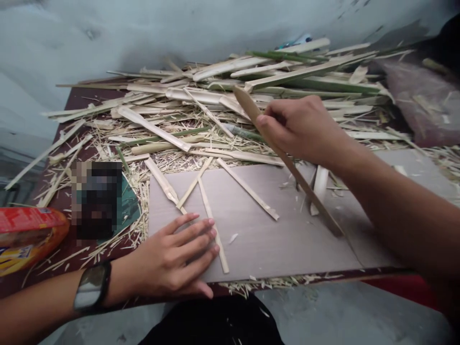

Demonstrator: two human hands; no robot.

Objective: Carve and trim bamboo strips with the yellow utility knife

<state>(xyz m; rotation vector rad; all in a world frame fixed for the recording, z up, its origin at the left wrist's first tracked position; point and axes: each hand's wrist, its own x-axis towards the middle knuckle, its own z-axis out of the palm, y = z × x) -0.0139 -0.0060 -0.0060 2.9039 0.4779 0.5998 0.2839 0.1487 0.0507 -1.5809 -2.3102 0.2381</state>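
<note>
1. brown strip slants over the right of the board; on my feed, the right hand pinches it.
2. i see the left hand open, fingers slightly spread, at the board's near left, beside a thin stick.

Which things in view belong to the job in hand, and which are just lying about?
Likely in use:
- long brown strip, held in the right hand
- greyish board
- thin pale strips on it, some at the left hand

Seemingly just lying about:
- heaped bamboo pieces behind the board
- shavings
- red-and-orange package, left edge
</note>
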